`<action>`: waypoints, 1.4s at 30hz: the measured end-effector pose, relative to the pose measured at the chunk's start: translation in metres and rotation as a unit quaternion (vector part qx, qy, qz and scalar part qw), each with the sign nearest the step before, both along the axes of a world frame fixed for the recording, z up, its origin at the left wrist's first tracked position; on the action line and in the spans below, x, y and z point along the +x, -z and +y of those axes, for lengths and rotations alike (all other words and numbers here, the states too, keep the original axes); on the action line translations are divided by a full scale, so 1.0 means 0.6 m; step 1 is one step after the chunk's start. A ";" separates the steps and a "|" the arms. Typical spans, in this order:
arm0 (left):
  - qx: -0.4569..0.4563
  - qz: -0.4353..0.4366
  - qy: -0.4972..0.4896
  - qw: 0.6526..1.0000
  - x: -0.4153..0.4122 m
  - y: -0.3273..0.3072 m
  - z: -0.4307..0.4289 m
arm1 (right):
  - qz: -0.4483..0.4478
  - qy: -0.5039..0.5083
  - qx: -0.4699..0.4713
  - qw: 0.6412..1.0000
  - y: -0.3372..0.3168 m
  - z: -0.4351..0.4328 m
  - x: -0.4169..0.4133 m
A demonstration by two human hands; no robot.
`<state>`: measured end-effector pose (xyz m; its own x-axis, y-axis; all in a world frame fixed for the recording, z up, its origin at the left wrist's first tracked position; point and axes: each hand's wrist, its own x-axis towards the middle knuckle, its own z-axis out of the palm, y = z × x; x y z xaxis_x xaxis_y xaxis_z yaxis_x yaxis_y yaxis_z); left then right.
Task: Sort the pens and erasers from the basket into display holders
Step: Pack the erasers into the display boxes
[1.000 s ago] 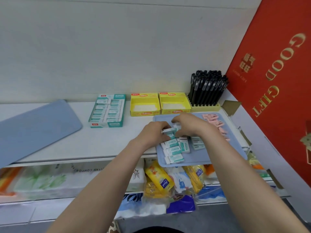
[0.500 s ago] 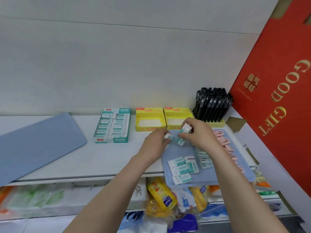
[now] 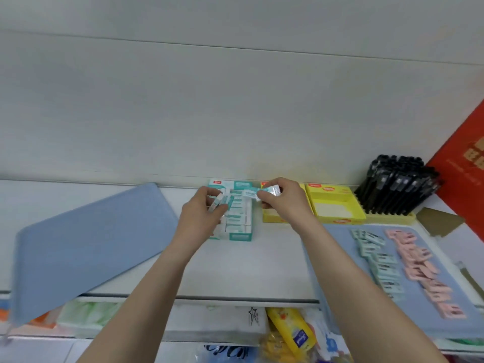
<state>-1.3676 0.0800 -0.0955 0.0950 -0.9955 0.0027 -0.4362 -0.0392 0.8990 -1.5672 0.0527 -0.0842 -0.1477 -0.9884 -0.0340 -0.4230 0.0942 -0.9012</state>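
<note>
My left hand (image 3: 203,213) grips teal-and-white erasers (image 3: 218,201) just above the teal display box (image 3: 239,220), which holds rows of the same erasers. My right hand (image 3: 281,200) pinches more teal erasers (image 3: 258,192) over the box's back right corner. To the right, a blue tray (image 3: 340,284) carries a row of teal erasers (image 3: 379,260) and a row of pink erasers (image 3: 424,271). Two yellow display boxes (image 3: 335,203) stand behind the tray; the left one is partly hidden by my right hand. Black pens (image 3: 395,187) stand packed in a holder at the back right.
A second blue tray (image 3: 86,244) lies tilted on the white shelf (image 3: 248,268) at the left. A red gift box (image 3: 466,179) leans at the far right, with brown cardboard (image 3: 437,221) beside it. Packaged goods fill the lower shelf (image 3: 288,334).
Both hands left the blue tray with erasers and moved left to the teal display box. The view swung left and up, so the tray now sits at the right.
</note>
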 end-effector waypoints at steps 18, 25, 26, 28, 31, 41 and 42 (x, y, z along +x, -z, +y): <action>0.016 -0.005 0.013 1.000 0.106 0.028 -0.081 | 0.173 0.016 -0.020 0.985 0.023 -0.060 0.086; 0.025 0.007 0.019 0.999 0.118 0.030 -0.088 | 0.253 -0.122 0.003 0.960 0.035 -0.054 0.143; 0.025 0.007 0.022 0.999 0.120 0.031 -0.088 | 0.288 -0.127 -0.003 0.949 0.036 -0.054 0.142; 0.026 0.005 0.028 0.999 0.122 0.031 -0.088 | 0.335 -0.119 -0.023 0.934 0.037 -0.051 0.143; 0.028 0.014 0.033 0.999 0.119 0.031 -0.088 | 0.317 -0.087 -0.022 0.944 0.038 -0.048 0.153; 0.008 0.020 0.103 0.994 0.088 0.026 -0.086 | -0.051 -0.088 0.008 0.995 0.013 -0.033 0.136; 0.007 0.015 0.101 0.995 0.082 0.024 -0.086 | -0.038 -0.084 0.007 0.996 0.014 -0.033 0.127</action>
<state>-1.3182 0.0286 -0.1100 -0.1077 -0.9941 -0.0117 -0.4087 0.0335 0.9121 -1.4912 0.0328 -0.0924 0.0223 -0.9983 -0.0531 -0.3653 0.0413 -0.9300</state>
